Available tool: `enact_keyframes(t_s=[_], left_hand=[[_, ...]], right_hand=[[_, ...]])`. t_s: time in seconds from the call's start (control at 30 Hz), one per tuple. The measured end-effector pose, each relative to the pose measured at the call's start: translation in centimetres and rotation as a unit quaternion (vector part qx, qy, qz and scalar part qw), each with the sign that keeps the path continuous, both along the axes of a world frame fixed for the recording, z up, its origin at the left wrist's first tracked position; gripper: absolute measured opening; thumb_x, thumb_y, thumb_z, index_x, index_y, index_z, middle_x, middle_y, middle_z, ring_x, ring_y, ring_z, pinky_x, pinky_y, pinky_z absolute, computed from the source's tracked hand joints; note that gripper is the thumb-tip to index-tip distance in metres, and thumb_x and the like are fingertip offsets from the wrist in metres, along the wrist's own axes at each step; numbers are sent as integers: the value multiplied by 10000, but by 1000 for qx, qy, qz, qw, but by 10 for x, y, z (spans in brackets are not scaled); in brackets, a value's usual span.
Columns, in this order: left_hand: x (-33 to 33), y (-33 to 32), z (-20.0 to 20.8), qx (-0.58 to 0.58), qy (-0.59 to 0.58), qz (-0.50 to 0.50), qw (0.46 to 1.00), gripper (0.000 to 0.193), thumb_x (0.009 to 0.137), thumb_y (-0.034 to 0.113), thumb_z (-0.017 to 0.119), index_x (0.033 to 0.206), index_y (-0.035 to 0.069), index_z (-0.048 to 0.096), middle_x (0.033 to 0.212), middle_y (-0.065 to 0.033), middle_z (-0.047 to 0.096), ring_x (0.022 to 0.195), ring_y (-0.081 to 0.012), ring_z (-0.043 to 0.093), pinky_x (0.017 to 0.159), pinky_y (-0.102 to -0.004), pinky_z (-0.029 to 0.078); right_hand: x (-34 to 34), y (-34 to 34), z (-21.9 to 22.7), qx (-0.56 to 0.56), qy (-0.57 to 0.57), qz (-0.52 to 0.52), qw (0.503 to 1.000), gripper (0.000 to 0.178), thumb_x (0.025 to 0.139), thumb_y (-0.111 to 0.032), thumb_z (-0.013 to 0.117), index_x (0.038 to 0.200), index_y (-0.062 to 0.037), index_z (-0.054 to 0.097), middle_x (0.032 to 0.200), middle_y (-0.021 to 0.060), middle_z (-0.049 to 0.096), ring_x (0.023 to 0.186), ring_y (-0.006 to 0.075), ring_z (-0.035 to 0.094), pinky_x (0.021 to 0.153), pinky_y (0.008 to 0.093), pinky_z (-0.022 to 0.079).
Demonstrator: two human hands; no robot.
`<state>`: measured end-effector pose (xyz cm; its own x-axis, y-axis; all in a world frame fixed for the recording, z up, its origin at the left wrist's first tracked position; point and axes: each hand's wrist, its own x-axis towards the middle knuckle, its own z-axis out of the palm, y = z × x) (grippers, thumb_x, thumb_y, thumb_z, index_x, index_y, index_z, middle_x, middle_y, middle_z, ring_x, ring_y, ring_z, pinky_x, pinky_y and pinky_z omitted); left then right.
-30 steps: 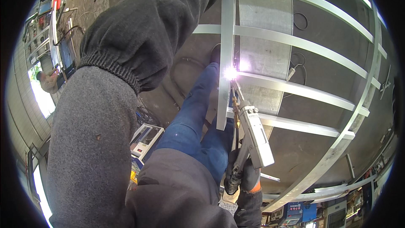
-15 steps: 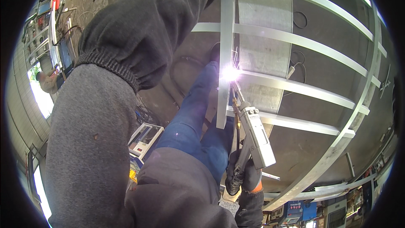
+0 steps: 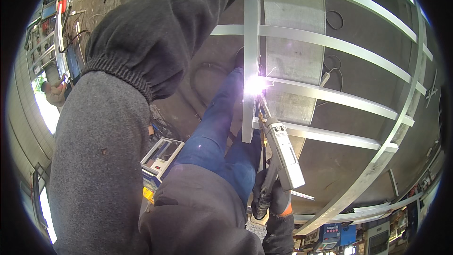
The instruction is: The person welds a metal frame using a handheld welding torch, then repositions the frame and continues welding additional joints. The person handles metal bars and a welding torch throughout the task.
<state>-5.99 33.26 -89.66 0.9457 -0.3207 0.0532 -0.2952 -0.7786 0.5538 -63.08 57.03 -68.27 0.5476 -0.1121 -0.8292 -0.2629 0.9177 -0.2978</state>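
In a dark glove, my right hand (image 3: 272, 196) is closed around the grip of a grey welding gun (image 3: 287, 156). The gun tilts up and left. At its nozzle a bright white-violet glare (image 3: 255, 85) covers the joint between an upright metal bar (image 3: 251, 47) and a crossbar (image 3: 330, 95), hiding the seam. A thin wire guide (image 3: 263, 125) runs alongside the nozzle. My left arm (image 3: 155, 33), in a dark sleeve, reaches across to the top edge near the upright bar's far end; its hand is out of view.
More crossbars (image 3: 330, 40) join a curved metal rail (image 3: 401, 108) on the right. Below my left elbow stands a boxy machine with a clear lid (image 3: 163, 156). A cable loop (image 3: 335, 20) lies beyond the bars. Another person (image 3: 55, 93) is at the far left. Blue equipment (image 3: 329, 236) stands at lower right.
The glare and the gun's tip sit slightly further left in the picture, as do the bars near them. My right hand keeps its hold on the welding gun.
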Motion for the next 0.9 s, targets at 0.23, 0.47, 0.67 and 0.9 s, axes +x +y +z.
enact_keyframes(t_s=[0.23, 0.47, 0.67, 0.9], left_hand=[[-8, 0, 19, 2, -5, -5, 1000, 591, 966, 514, 589, 1248, 13, 454, 1160, -339, 653, 1098, -488, 666, 915, -556, 533], [29, -8, -40, -22, -67, -1, 997, 505, 1040, 398, 487, 1358, 6, 462, 1343, -292, 609, 1235, -426, 620, 1013, -477, 511], [41, -12, -59, -68, 35, 36, 996, 579, 1063, 396, 426, 1483, -3, 416, 1430, -262, 577, 1333, -408, 562, 1093, -446, 471], [11, -6, -18, 3, -22, 8, 1000, 710, 995, 514, 528, 1462, -15, 446, 1394, -293, 588, 1314, -443, 565, 1074, -485, 477]], right_hand=[[25, -25, 28, 97, 13, -38, 994, 905, 822, -847, 593, 1061, 25, 611, 727, 92, 625, 553, 173, 615, 489, 276, 483], [40, -33, 12, 143, -24, -46, 988, 859, 846, -811, 603, 1091, 12, 604, 781, 100, 626, 555, 185, 613, 486, 282, 491], [35, -29, 12, 150, 0, -89, 985, 798, 892, -734, 627, 1225, -12, 549, 951, 125, 632, 600, 201, 632, 492, 306, 515], [47, -36, 17, 102, 42, -4, 994, 842, 864, -807, 577, 1016, 21, 579, 605, 87, 563, 475, 180, 559, 463, 288, 465]])
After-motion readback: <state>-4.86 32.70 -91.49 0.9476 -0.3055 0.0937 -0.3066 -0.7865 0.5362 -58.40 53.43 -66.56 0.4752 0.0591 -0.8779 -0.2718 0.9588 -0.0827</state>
